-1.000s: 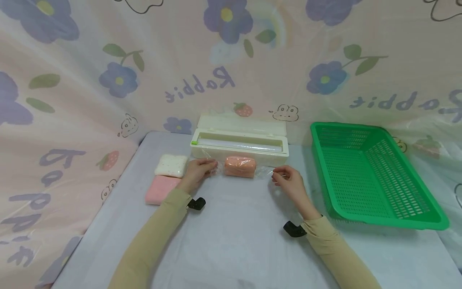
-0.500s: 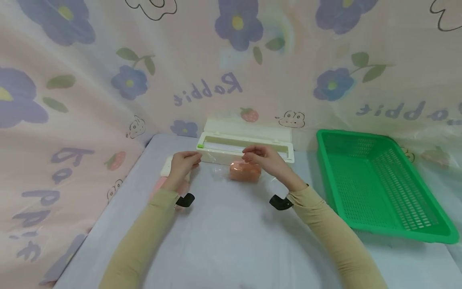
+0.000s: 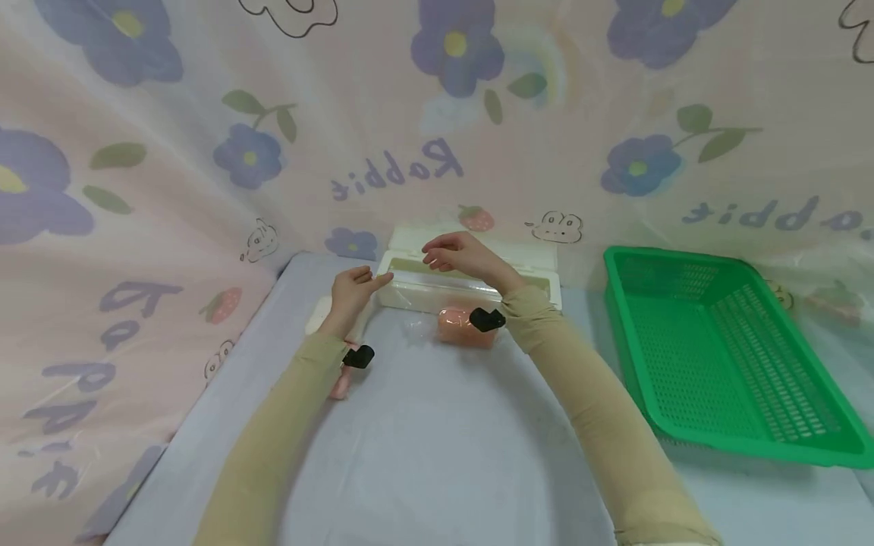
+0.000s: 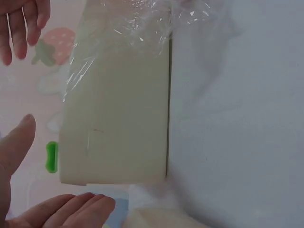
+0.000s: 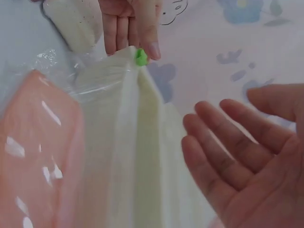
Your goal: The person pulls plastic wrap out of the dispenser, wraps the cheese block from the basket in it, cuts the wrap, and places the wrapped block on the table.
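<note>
My left hand (image 3: pixel 351 299) hovers with relaxed fingers at the left end of a long cream cling film dispenser (image 3: pixel 416 299), its thumb close to the green slider (image 5: pixel 141 58). Over the dispenser's middle is my right hand (image 3: pixel 464 254), fingers loosely extended and holding nothing. The dispenser's lid (image 3: pixel 522 254) stands open behind. In front of it lies an orange block (image 3: pixel 454 327) wrapped in clear cling film (image 5: pixel 52 61), loose film bunched at its left. My right wrist partly overlaps the block in the head view.
A white speckled slab (image 3: pixel 318 315) and a pink slab (image 3: pixel 340 385) lie to the left, partly behind my left hand and wrist. A green perforated basket (image 3: pixel 631 364) stands at the right. A printed curtain (image 3: pixel 382 98) hangs behind the table (image 3: pixel 437 455).
Both hands have left the film ends beside the orange block. The right hand moved left and up over the dispenser; the left went up to its left end. The head view shifted slightly.
</note>
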`<state>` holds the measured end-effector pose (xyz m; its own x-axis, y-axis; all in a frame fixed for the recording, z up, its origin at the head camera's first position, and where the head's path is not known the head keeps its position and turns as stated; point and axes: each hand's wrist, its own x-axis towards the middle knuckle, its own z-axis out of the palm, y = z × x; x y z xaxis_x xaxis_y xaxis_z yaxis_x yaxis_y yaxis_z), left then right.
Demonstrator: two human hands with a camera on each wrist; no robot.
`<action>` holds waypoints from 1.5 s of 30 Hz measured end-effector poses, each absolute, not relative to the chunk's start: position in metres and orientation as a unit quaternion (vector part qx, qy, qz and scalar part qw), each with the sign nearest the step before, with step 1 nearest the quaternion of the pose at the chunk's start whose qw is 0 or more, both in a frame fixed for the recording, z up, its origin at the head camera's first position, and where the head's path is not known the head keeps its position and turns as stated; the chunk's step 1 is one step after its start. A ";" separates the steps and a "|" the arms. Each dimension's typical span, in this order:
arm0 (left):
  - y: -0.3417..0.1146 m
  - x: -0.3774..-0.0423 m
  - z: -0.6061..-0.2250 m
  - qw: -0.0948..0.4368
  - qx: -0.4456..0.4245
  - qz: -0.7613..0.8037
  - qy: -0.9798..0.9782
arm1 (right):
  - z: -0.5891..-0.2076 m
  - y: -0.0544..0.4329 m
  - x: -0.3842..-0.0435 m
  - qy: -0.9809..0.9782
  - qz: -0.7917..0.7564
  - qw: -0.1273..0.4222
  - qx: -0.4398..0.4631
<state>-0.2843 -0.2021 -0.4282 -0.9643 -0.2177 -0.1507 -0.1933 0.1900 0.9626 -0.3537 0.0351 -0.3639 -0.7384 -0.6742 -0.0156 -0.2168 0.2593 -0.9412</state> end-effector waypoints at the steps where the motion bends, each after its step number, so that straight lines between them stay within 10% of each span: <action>1: -0.202 -0.286 -0.429 0.007 0.132 -0.628 -0.767 | -0.367 0.030 -0.357 0.760 -0.540 0.215 -0.290; 45: -0.218 -0.300 -0.435 -0.054 0.048 -0.614 -0.786 | -0.412 -0.056 -0.354 0.849 -0.454 0.077 -0.261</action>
